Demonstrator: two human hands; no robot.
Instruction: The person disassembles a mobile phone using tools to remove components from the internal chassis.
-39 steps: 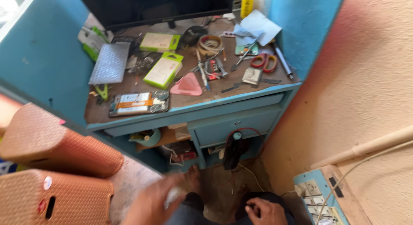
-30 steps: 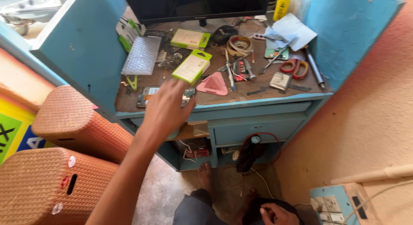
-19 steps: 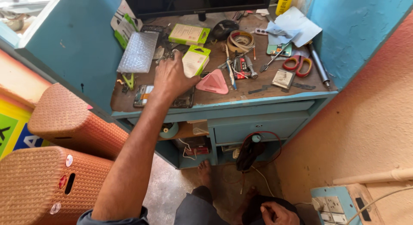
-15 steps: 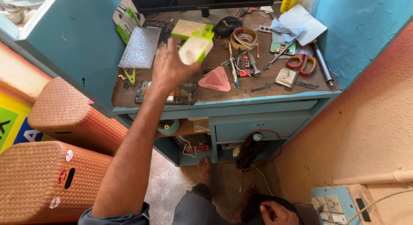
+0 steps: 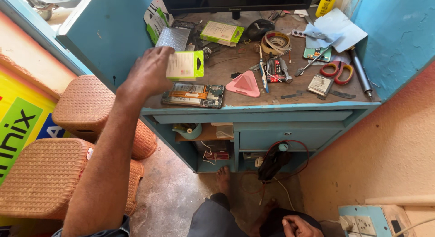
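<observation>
Lifted clear since half a second ago: the green-edged box now sits higher off the worktop, pulled toward the 9 o'clock side. Right hand rests low at 5 o'clock, fingers curled, apparently empty though partly cropped. Left hand has its grip closed round the box. Opened phone lies just below; pink wedge at its 3 o'clock.

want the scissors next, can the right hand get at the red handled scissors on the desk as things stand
Probably not without a long reach: the right hand rests low by the knee, while the red-handled scissors lie far up the blue desk. Nothing covers them.
</observation>
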